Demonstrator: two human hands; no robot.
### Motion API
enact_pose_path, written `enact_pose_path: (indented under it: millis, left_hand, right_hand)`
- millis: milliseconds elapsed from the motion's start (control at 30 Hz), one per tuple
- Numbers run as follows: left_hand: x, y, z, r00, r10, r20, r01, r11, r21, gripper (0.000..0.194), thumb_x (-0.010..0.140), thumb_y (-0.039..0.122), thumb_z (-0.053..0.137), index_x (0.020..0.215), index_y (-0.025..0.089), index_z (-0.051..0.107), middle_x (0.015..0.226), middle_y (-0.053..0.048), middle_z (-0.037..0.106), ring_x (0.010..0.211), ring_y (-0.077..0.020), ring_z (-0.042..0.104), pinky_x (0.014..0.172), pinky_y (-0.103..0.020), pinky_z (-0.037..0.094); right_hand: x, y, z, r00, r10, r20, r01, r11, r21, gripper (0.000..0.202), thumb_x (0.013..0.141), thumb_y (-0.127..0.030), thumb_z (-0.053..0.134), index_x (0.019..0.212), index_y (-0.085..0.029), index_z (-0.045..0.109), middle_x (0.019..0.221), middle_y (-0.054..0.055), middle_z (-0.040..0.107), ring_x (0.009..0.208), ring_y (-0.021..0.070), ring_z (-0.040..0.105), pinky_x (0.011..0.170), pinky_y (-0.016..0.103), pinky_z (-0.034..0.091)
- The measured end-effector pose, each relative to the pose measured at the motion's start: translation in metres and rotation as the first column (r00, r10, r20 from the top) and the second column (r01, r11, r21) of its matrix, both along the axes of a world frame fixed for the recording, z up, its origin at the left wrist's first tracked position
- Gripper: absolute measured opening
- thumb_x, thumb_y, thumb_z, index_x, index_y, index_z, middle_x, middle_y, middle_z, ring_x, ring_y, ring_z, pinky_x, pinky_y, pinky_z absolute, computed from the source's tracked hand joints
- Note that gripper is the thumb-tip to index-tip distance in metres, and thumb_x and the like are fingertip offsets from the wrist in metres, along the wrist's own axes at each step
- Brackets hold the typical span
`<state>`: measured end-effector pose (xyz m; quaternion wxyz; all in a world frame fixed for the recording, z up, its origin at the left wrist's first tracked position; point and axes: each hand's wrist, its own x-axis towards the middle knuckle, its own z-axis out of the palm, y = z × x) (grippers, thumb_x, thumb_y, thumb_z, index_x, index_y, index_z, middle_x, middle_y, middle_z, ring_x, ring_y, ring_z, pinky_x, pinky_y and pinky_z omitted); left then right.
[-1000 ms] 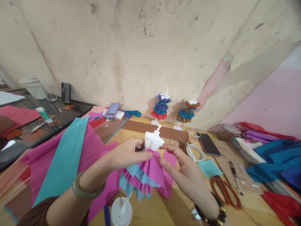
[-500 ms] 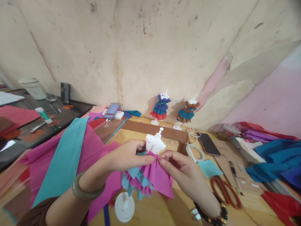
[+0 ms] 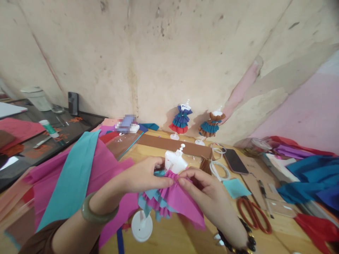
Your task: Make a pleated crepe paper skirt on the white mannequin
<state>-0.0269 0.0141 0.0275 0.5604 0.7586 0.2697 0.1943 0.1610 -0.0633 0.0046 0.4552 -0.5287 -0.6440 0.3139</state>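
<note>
A small white mannequin (image 3: 176, 161) on a round white base (image 3: 142, 226) leans between my hands, wearing a tiered skirt of blue and pink crepe paper. My left hand (image 3: 148, 175) wraps its waist, with the thumb pressing on the gathered top of a pink crepe paper strip (image 3: 180, 200). Between the thumb and fingers of my right hand (image 3: 201, 187), the same strip is pinched into pleats at the waist. Its loose end hangs down to the right. My left fingertips are hidden behind the mannequin.
Two dressed mannequins (image 3: 182, 119) stand by the wall. Orange-handled scissors (image 3: 254, 215), a phone (image 3: 235, 161), a pen (image 3: 265, 198) and a white cable (image 3: 219, 171) lie to the right. Pink and light blue crepe paper (image 3: 71, 180) spreads at left.
The pink strip's loose end has swung out to the right and more of its top is gathered. The mannequin and its base have shifted slightly. Both hands stay at the waist.
</note>
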Motion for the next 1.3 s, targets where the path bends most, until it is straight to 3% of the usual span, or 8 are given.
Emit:
enact_pose_path:
  millis: [367, 567, 767, 933, 1067, 1167, 1300]
  left_hand:
    - [-0.001, -0.001, -0.001, 1.0, 0.01, 0.002, -0.009, 1.0, -0.018, 0.014, 0.079, 0.017, 0.064, 0.093, 0.016, 0.065, 0.096, -0.003, 0.07, 0.094, -0.0205, 0.065, 0.083, -0.03, 0.05]
    - [0.0, -0.002, -0.001, 0.999, 0.033, -0.004, -0.033, 0.999, -0.003, 0.005, 0.079, 0.019, 0.064, 0.082, 0.017, 0.061, 0.083, 0.002, 0.065, 0.085, -0.0177, 0.064, 0.076, -0.027, 0.048]
    - [0.0, -0.005, 0.0, 0.999, 0.049, -0.023, -0.049, 0.999, 0.016, 0.015, 0.079, 0.023, 0.065, 0.073, 0.019, 0.053, 0.072, 0.005, 0.057, 0.08, -0.0169, 0.062, 0.073, -0.027, 0.047]
    - [0.0, -0.003, -0.001, 1.0, 0.026, -0.015, -0.026, 1.0, 0.0, 0.016, 0.08, 0.026, 0.066, 0.072, 0.019, 0.054, 0.075, 0.004, 0.06, 0.082, -0.0176, 0.062, 0.074, -0.028, 0.047]
    - [0.0, -0.004, -0.001, 1.0, -0.004, 0.014, 0.004, 1.0, -0.023, 0.019, 0.082, 0.035, 0.068, 0.084, 0.017, 0.063, 0.086, -0.001, 0.067, 0.087, -0.0195, 0.063, 0.076, -0.029, 0.048]
    - [0.003, -0.007, 0.0, 0.999, 0.04, -0.024, -0.04, 0.999, -0.021, 0.025, 0.081, 0.038, 0.068, 0.092, 0.016, 0.065, 0.091, -0.004, 0.069, 0.088, -0.021, 0.064, 0.074, -0.029, 0.048]
    - [0.006, -0.01, 0.001, 0.984, 0.15, -0.1, -0.149, 0.989, 0.014, 0.028, 0.08, 0.042, 0.068, 0.082, 0.014, 0.063, 0.078, -0.001, 0.064, 0.075, -0.018, 0.06, 0.061, -0.025, 0.043]
  right_hand:
    - [-0.003, 0.0, 0.0, 0.999, 0.027, -0.029, -0.025, 0.997, 0.066, 0.013, 0.085, -0.027, 0.063, 0.081, -0.021, 0.074, 0.078, 0.003, 0.073, 0.071, 0.0166, 0.067, 0.065, 0.027, 0.052]
    - [-0.006, 0.001, -0.007, 0.997, -0.043, -0.069, 0.044, 0.999, 0.023, 0.011, 0.082, -0.028, 0.066, 0.077, -0.021, 0.072, 0.077, 0.003, 0.074, 0.07, 0.0172, 0.067, 0.064, 0.028, 0.052]
    - [-0.007, 0.0, -0.005, 0.994, -0.068, -0.09, 0.066, 0.997, -0.033, 0.015, 0.081, -0.031, 0.067, 0.074, -0.019, 0.069, 0.071, 0.003, 0.072, 0.065, 0.0173, 0.065, 0.058, 0.027, 0.051]
    - [-0.007, -0.001, -0.002, 0.993, -0.09, -0.07, 0.086, 0.995, -0.054, 0.018, 0.081, -0.033, 0.066, 0.071, -0.019, 0.067, 0.067, 0.002, 0.069, 0.062, 0.0169, 0.064, 0.057, 0.027, 0.052]
    - [-0.007, 0.0, -0.003, 0.99, -0.092, -0.108, 0.088, 0.995, -0.042, 0.016, 0.079, -0.032, 0.066, 0.071, -0.019, 0.067, 0.068, 0.003, 0.071, 0.063, 0.0174, 0.065, 0.059, 0.028, 0.054]
    - [-0.007, -0.001, -0.002, 0.987, -0.086, -0.133, 0.08, 0.995, -0.053, 0.014, 0.079, -0.031, 0.066, 0.072, -0.019, 0.067, 0.069, 0.004, 0.071, 0.063, 0.0168, 0.066, 0.059, 0.027, 0.054]
    - [-0.008, -0.001, -0.001, 0.987, -0.075, -0.141, 0.065, 0.995, -0.069, 0.013, 0.078, -0.031, 0.066, 0.073, -0.019, 0.067, 0.069, 0.002, 0.07, 0.063, 0.0163, 0.065, 0.057, 0.026, 0.053]
